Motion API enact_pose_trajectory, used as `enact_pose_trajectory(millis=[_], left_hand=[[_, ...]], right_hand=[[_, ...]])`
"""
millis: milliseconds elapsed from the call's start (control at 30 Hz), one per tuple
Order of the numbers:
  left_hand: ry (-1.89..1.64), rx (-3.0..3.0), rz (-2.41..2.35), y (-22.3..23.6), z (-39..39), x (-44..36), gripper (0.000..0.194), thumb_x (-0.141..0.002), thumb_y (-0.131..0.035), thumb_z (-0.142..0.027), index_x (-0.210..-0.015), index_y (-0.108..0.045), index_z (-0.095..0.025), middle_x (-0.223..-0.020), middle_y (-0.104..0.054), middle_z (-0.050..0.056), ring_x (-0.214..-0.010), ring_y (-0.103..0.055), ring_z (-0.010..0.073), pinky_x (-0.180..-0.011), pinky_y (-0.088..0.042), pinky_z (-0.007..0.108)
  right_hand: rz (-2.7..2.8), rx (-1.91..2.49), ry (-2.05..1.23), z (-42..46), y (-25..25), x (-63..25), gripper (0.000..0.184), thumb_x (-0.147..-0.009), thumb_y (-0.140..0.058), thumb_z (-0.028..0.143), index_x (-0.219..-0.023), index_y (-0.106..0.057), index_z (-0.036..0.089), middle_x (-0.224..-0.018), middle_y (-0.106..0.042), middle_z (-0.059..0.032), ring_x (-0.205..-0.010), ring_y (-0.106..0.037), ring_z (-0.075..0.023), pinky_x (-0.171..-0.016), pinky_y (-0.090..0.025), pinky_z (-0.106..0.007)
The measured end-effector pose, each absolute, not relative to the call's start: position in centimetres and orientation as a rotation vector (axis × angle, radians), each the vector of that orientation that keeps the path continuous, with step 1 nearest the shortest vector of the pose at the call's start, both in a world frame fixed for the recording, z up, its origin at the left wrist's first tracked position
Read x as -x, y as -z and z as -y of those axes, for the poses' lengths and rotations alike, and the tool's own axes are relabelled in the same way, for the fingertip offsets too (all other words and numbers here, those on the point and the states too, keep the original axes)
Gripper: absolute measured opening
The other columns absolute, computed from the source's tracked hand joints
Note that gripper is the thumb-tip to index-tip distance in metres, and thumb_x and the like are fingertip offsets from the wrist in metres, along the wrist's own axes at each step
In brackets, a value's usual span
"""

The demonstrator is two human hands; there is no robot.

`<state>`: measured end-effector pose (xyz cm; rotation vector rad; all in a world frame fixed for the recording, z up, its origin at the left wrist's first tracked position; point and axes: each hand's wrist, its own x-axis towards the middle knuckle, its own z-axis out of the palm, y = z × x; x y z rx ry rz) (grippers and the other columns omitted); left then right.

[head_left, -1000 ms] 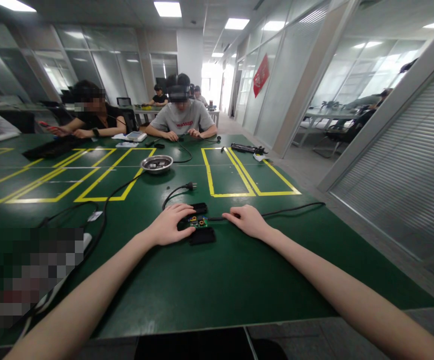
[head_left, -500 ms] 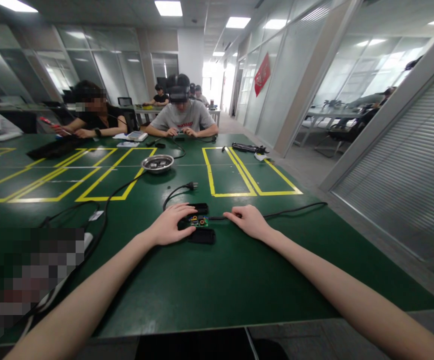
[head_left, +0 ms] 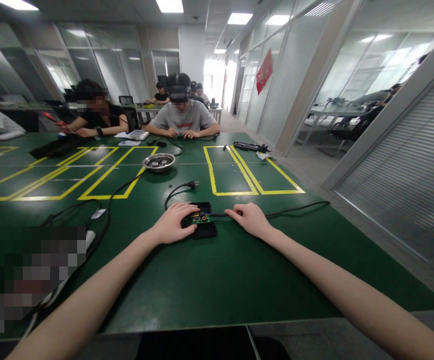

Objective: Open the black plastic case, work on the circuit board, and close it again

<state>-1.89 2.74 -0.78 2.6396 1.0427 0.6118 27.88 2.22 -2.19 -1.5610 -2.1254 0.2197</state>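
Two bare forearms of mine reach over the green table (head_left: 217,290), where a black case lies in two pieces in front of me. The near case half (head_left: 205,231) lies just on my side of the small circuit board (head_left: 202,218), and the far case half (head_left: 205,206) just beyond it. My left hand (head_left: 174,223) covers the board's left end, thumb and fingers set apart around it; whether they grip it I cannot tell. My right hand (head_left: 250,220) is closed on the black cord (head_left: 220,215) that runs from the board's right end, and more of it trails off to the right. Past my left hand, a plug (head_left: 193,184) lies on its own short lead. Farther on, a metal bowl (head_left: 159,162) holds some shiny pieces, between areas marked out with yellow tape (head_left: 235,193). Across the table sits a person in a grey shirt (head_left: 182,117), both hands down on the tabletop.
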Motion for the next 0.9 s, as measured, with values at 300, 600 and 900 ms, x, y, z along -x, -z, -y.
enact_pose_trajectory(millis=[300, 600, 900], left_hand=[[-0.658, -2.593, -1.465, 0.3, -3.6, 2.7, 0.039, -0.104, -0.041, -0.048, -0.096, -0.067, -0.02, -0.105, -0.065, 0.01, -0.101, -0.065, 0.0276, -0.094, -0.055, 0.045], [-0.614, -2.646, -1.596, -1.2, -2.3, 1.5, 0.056, -0.106, -0.034, -0.045, -0.063, -0.061, -0.02, -0.073, -0.063, 0.007, -0.075, -0.06, 0.0205, -0.07, -0.045, 0.031], [-0.248, -2.589, -1.614, -1.7, -0.9, 1.0, 0.054, -0.101, -0.042, -0.045, -0.056, -0.057, -0.021, -0.065, -0.067, 0.006, -0.065, -0.062, 0.0219, -0.057, -0.029, 0.03]], right_hand=[[2.037, 1.368, -0.238, -1.8, 1.7, -28.2, 0.067, -0.098, -0.043, 0.072, -0.056, -0.05, 0.021, -0.05, -0.052, -0.0007, -0.049, -0.045, -0.0135, -0.056, -0.03, -0.028], [1.978, 1.202, -0.333, -0.8, 0.3, -28.0, 0.067, -0.097, -0.044, 0.073, -0.056, -0.05, 0.02, -0.051, -0.051, 0.0003, -0.05, -0.041, -0.0125, -0.055, -0.033, -0.028], [2.278, 1.081, -0.461, -0.9, 0.4, -29.3, 0.057, -0.096, -0.056, 0.06, -0.058, -0.058, 0.019, -0.053, -0.056, 0.0013, -0.048, -0.045, -0.0105, -0.056, -0.034, -0.026]])
